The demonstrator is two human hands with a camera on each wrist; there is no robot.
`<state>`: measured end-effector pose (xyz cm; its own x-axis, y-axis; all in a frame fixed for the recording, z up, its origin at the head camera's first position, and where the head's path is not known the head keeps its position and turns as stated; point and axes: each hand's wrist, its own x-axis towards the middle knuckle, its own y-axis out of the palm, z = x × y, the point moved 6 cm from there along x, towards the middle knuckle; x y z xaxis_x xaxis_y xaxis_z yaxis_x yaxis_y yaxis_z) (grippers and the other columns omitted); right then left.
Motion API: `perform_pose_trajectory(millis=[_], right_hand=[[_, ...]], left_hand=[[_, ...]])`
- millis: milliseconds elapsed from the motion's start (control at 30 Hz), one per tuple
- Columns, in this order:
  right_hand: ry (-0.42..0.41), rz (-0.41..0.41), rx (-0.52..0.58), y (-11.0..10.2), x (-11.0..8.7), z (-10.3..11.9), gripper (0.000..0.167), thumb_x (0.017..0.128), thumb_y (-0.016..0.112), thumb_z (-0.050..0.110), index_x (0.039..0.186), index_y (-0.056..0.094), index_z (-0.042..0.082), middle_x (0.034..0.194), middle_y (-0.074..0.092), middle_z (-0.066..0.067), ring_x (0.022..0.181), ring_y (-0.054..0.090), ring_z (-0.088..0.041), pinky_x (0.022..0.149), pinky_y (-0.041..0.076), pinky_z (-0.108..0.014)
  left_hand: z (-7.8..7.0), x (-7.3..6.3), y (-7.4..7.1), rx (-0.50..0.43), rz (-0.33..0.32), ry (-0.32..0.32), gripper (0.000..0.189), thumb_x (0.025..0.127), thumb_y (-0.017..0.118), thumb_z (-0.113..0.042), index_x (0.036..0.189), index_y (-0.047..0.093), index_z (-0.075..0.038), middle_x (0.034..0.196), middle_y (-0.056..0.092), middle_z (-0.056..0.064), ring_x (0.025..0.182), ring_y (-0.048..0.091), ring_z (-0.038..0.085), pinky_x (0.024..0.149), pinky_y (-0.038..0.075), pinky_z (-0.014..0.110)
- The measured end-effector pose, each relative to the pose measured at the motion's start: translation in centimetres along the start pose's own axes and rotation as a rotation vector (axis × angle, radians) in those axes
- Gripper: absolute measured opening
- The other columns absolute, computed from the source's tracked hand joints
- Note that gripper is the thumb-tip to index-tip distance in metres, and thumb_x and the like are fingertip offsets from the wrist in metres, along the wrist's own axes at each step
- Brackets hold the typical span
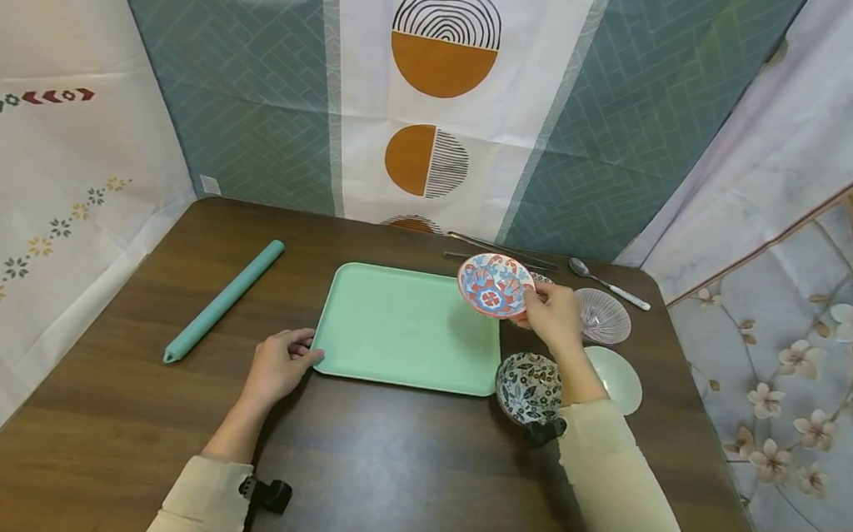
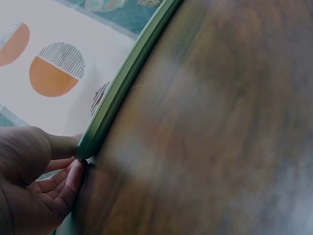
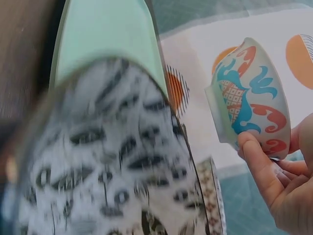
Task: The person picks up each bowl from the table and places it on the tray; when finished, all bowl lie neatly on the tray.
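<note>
A mint-green tray (image 1: 406, 331) lies flat on the brown table. My left hand (image 1: 279, 367) pinches its near left corner; in the left wrist view the thumb is above the tray rim (image 2: 105, 107) and curled fingers are below. My right hand (image 1: 554, 314) grips a small red, blue and white patterned bowl (image 1: 495, 286) by its right side, raised over the tray's far right corner. The right wrist view shows the outside of this bowl (image 3: 249, 98), tipped on its side, with thumb and fingers at its rim. Below my right forearm sits a black-and-white floral bowl (image 1: 525, 388).
A clear ribbed dish (image 1: 603, 316) and a pale green-white bowl (image 1: 616, 379) stand at the right. Behind them lie a spoon (image 1: 609, 283) and chopsticks (image 1: 503, 249). Partly hidden by my right hand is another patterned dish (image 1: 541, 277). A teal rolled-up mat (image 1: 224, 300) lies at the left.
</note>
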<state>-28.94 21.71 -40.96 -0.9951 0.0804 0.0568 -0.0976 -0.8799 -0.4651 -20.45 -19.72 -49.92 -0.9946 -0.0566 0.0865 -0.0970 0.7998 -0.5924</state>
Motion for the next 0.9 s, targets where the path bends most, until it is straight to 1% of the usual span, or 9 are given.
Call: perform_pose_trajectory(millis=[233,367,433,533,633,800,900], right_hand=[[0.004,0.038,-0.013,3.5,0.4,1.5,0.032,0.102,0.051,0.009,0.121,0.064,-0.014,0.085,0.071,-0.027,0.056,0.070,-0.013,0.059,0.060,-0.027],[0.011,0.067,-0.023,5.6,0.7,2.3,0.032,0.103,0.051,0.009,0.121,0.064,-0.014,0.082,0.071,-0.024,0.063,0.073,-0.024,0.060,0.060,-0.029],[0.026,0.090,-0.015,6.7,0.9,2.6,0.032,0.103,0.051,0.010,0.121,0.064,-0.013,0.082,0.071,-0.024,0.069,0.074,-0.032,0.063,0.061,-0.033],[0.049,0.129,0.002,8.5,1.4,2.5,0.031,0.103,0.051,0.009,0.120,0.064,-0.014,0.079,0.072,-0.024,0.074,0.074,-0.038,0.067,0.062,-0.039],[0.066,0.153,0.005,10.2,2.0,2.4,0.030,0.103,0.050,0.010,0.116,0.065,-0.013,0.076,0.072,-0.023,0.071,0.074,-0.034,0.067,0.062,-0.039],[0.088,0.151,-0.007,12.6,2.7,1.8,0.027,0.101,0.053,0.010,0.109,0.069,-0.010,0.071,0.073,-0.018,0.059,0.073,-0.020,0.062,0.061,-0.034],[0.099,0.156,0.008,14.1,3.1,1.6,0.026,0.101,0.053,0.010,0.106,0.070,-0.009,0.069,0.072,-0.017,0.056,0.071,-0.017,0.060,0.061,-0.032]], left_hand=[[0.0,0.0,-0.1,-0.001,-0.001,-0.003,0.035,0.091,0.077,-0.007,0.120,0.068,0.009,0.101,0.069,0.020,0.086,0.068,0.028,0.069,0.053,0.022],[0.0,0.1,0.0,-0.006,0.000,0.000,0.035,0.090,0.077,-0.007,0.121,0.068,0.010,0.101,0.069,0.019,0.086,0.068,0.028,0.069,0.053,0.022],[-0.1,0.1,0.0,-0.010,0.000,0.001,0.036,0.090,0.076,-0.006,0.121,0.068,0.010,0.101,0.068,0.020,0.086,0.068,0.029,0.069,0.053,0.022],[-0.2,0.1,0.0,-0.011,0.001,0.000,0.036,0.091,0.076,-0.007,0.121,0.068,0.010,0.101,0.068,0.020,0.087,0.068,0.029,0.070,0.053,0.023],[-0.2,0.2,-0.1,-0.011,0.002,-0.004,0.037,0.091,0.076,-0.007,0.122,0.068,0.010,0.101,0.068,0.019,0.087,0.068,0.029,0.070,0.053,0.023],[-0.1,0.1,-0.2,-0.020,0.021,-0.019,0.038,0.091,0.076,-0.007,0.123,0.066,0.012,0.102,0.068,0.020,0.087,0.067,0.029,0.070,0.054,0.026],[-0.2,0.2,-0.2,-0.021,0.035,-0.028,0.039,0.092,0.075,-0.007,0.124,0.065,0.012,0.103,0.068,0.021,0.087,0.066,0.029,0.070,0.054,0.029]])
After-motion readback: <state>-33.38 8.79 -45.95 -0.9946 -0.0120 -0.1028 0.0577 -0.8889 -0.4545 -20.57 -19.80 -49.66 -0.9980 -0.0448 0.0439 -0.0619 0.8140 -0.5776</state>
